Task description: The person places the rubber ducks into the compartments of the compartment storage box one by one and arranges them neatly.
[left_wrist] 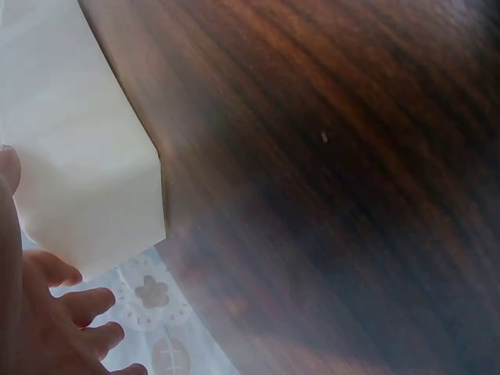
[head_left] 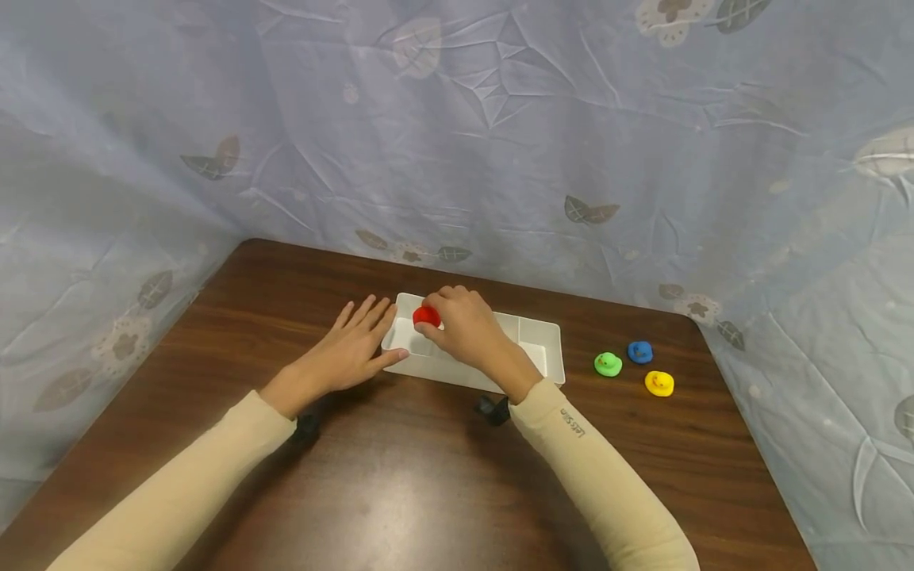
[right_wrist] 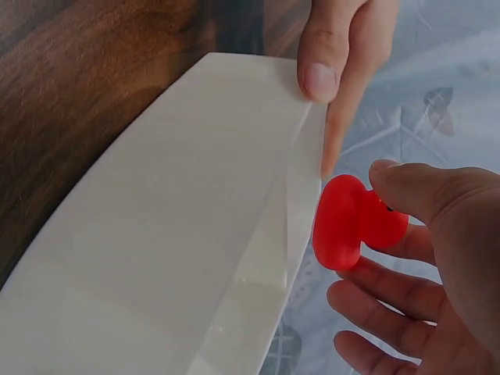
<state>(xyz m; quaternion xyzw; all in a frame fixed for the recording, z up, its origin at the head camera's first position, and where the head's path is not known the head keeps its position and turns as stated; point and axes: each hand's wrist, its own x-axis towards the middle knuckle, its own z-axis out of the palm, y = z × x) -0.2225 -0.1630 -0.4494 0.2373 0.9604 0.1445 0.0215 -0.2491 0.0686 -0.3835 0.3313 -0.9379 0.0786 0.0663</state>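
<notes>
The left hand (head_left: 350,349), fingers outstretched, touched the white tray (head_left: 443,369) at its left end, seemingly to steady it near the tabletop (head_left: 400,484)'s far edge. Above it, the right hand (head_left: 467,329) pinched the red toy (right_wrist: 337,223) between thumb and fingers, its bulk protruding past them (three ducks (head_left: 608,365) sat nearer the right edge).

A curtained-off spot, its room hidden: pale leaf-printed cloth (head_left: 321,103) hangs creased across the top of the frame and down both sides, round a brown wood-grain table (head_left: 385,468) at lower centre. Whether home, office or workshop cannot be told.
</notes>
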